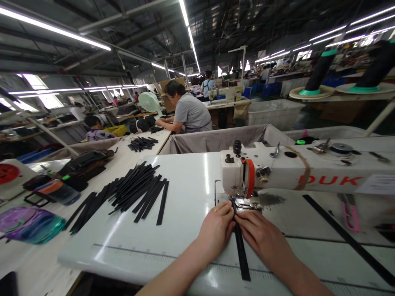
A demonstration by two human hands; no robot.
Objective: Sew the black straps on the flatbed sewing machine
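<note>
A black fabric strip (241, 255) lies under the needle area of a white sewing machine (262, 168), its loose end pointing toward me on the pale table. My left hand (216, 228) is closed on the strip's left side, fingertips close to the presser foot. From the other side my right hand (261, 232) pinches the same strip, thumb and fingers pressed together beside a metal plate (245, 204). The strip's far end is hidden by the fingers and the machine head. To the left lies a loose pile of similar black strips (135, 187).
One long black strip (345, 234) slants across the table at right, near pink-handled snips (350, 213). Left are a purple-and-teal bottle (31, 222) and a clear container (58, 191). Thread cones (321, 72) stand upper right. A person in grey (193, 109) works beyond a cloth-lined bin (216, 139).
</note>
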